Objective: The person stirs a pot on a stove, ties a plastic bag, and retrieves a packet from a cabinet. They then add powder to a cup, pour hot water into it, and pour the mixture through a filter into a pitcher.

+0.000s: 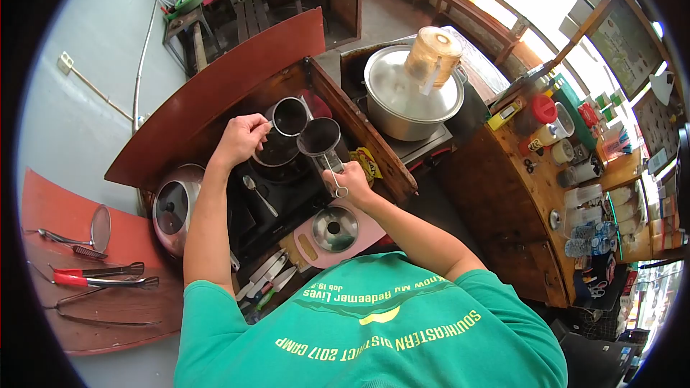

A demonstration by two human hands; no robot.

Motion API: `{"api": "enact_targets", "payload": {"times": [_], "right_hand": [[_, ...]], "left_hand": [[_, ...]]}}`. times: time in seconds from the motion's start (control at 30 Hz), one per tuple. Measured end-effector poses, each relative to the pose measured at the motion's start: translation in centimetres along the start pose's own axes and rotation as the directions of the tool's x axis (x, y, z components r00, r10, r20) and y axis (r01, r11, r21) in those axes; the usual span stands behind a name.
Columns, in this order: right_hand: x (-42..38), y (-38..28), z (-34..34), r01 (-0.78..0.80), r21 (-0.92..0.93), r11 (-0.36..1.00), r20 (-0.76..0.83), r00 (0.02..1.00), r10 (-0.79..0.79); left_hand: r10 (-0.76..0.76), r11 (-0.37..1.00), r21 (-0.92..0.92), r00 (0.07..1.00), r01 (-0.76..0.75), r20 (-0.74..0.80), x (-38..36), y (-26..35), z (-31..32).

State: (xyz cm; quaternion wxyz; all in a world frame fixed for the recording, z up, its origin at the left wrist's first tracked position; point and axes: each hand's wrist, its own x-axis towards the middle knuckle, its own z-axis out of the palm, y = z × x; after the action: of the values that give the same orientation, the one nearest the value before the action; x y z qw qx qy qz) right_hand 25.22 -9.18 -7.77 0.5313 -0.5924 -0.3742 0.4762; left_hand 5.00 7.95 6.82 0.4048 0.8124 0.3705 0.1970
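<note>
In the head view, my left hand is closed on the handle of a metal mug with a dark inside. My right hand is wrapped round the metal handle of a second dark-lined metal cup; a wire loop pokes out below the fingers. The two rims are close together, over a dark pot on the black stove. Nearer my body, a spoon lies on the stove. A glass lid rests on a pink cutting board.
A large lidded steel pot stands right of the wooden partition. Several knives lie near my body. A rice cooker is at the left. Tongs hang on the red board. Jars and bottles crowd the right counter.
</note>
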Motion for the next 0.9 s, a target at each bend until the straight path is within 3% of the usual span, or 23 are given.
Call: {"api": "enact_targets", "payload": {"times": [0.1,0.17,0.37,0.47,0.7,0.9], "right_hand": [[-0.1,-0.9,-0.1,-0.005,0.058,0.998,0.004,1.000,0.005],[-0.3,-1.3,-0.2,-0.013,0.128,0.992,0.016,1.000,0.011],[-1.6,-2.3,-0.8,-0.001,0.011,1.000,-0.008,1.000,0.001],[-2.1,-1.8,-1.2,0.001,0.077,0.997,0.003,1.000,-0.001],[-3.2,-2.0,-1.7,0.008,0.092,0.996,0.020,1.000,-0.010],[-3.6,-2.1,-1.9,-0.035,0.247,0.968,0.073,0.997,0.017]], "left_hand": [[0.084,0.985,0.152,0.995,-0.076,-0.048,-0.7,1.9,1.5],[0.356,0.886,0.350,0.930,-0.306,-0.088,-1.3,2.9,2.7],[0.505,0.693,0.595,0.863,-0.407,0.002,-3.0,2.1,6.1],[0.629,0.498,0.727,0.774,-0.473,0.073,-4.0,2.0,6.7],[0.702,0.408,0.769,0.707,-0.493,0.081,-5.3,2.5,6.1],[0.700,0.399,0.744,0.702,-0.536,0.130,-5.8,1.3,6.0]]}}
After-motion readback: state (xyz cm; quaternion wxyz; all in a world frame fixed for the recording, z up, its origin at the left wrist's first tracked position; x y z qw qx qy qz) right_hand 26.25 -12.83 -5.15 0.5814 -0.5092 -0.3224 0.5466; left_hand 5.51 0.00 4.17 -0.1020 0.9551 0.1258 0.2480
